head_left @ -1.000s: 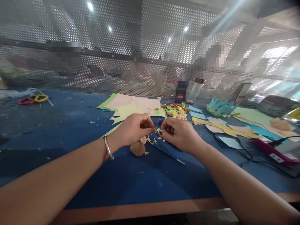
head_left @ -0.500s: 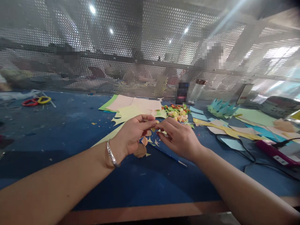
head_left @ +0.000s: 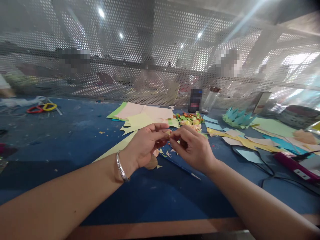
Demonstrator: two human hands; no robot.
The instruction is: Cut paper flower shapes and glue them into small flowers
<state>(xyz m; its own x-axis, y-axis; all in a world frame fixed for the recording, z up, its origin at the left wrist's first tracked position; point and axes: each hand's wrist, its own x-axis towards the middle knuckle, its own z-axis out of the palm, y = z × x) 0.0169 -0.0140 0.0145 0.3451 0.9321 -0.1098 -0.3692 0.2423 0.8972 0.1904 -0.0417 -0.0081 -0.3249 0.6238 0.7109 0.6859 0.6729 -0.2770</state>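
Left fingers: my left hand (head_left: 150, 143) pinches a small yellowish paper piece (head_left: 168, 133) between thumb and fingers.
Right fingers: my right hand (head_left: 196, 146) curls at its edge; I cannot tell whether they grip.
Paper piece: between my fingertips, above the table (head_left: 130, 203); largely covered, shape unclear.
Brown disc (head_left: 152, 163): partly hidden by my left hand.
Power strip (head_left: 292, 166): magenta, cut off at right.
Table surface: blue, scuffed, brown-edged.
Room: perforated screen (head_left: 130, 43); shapes behind it blurred.

The left hand (head_left: 147, 145) has room leftward over the tabletop (head_left: 62, 133); a perforated screen (head_left: 165, 95) bars the back, cables (head_left: 273, 175) the right.
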